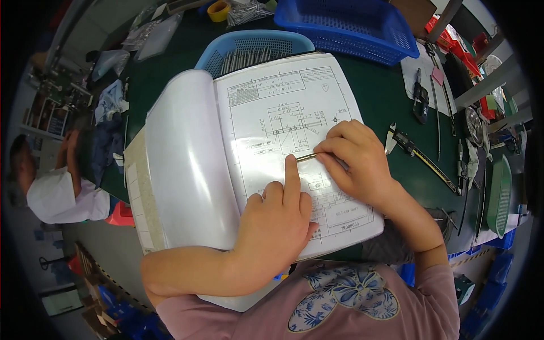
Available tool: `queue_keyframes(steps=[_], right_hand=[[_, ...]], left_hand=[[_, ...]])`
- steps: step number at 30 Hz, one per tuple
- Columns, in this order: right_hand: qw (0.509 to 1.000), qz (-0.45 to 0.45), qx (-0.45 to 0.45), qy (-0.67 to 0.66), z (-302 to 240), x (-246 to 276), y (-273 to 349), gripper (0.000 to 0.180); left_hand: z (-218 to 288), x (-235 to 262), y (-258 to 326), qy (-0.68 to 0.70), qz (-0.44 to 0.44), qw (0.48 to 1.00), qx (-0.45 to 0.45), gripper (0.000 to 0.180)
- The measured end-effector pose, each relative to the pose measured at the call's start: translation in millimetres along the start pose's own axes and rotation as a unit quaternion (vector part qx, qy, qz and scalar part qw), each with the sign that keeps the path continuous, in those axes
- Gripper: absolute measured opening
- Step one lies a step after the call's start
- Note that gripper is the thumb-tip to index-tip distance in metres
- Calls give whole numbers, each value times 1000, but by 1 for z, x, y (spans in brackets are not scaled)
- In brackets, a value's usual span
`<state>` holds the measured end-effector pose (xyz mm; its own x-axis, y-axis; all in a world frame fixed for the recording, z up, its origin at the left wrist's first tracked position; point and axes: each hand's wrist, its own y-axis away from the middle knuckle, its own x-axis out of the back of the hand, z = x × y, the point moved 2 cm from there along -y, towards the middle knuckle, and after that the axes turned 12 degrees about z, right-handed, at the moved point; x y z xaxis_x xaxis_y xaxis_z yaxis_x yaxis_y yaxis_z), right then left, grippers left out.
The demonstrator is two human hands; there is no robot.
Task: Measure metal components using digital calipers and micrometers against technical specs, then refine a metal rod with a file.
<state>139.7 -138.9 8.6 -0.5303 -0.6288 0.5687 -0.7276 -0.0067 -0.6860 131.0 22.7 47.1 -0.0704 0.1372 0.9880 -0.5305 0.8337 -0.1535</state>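
A binder of plastic sleeves lies open before me, with a technical drawing (249, 190) on its right-hand page. Between thumb and fingertips, my right hand (360, 161) pinches one end of a thin metal pin (306, 157) over the lower middle of that drawing. My left hand (275, 224) points with its index finger outstretched, the tip at the pin's other end, while its remaining fingers curl in. Across the binder's left side rests a curled-over, glossy sleeve page (187, 164).
Behind the binder, a light-blue basket (255, 37) holds several metal rods, beside a dark-blue basket (345, 28). A digital caliper (422, 156) lies right of the binder; another dark gauge (420, 99) is farther back. Yellow tape (219, 11) sits far back. Another person (65, 187) is at the left.
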Motion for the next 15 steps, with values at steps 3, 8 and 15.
queue_keyframes(steps=[3,8,15], right_hand=[[1000,-13,0,-8,-1,2,0,11],[1000,-13,-1,5,-3,4,2,12],[999,-12,28,20,-9,10,4,6]], left_hand=[[2,1,2,-14,-11,1000,-9,36],[5,3,6,-29,-16,999,-17,36],[8,9,16,-6,-2,1000,-7,35]])
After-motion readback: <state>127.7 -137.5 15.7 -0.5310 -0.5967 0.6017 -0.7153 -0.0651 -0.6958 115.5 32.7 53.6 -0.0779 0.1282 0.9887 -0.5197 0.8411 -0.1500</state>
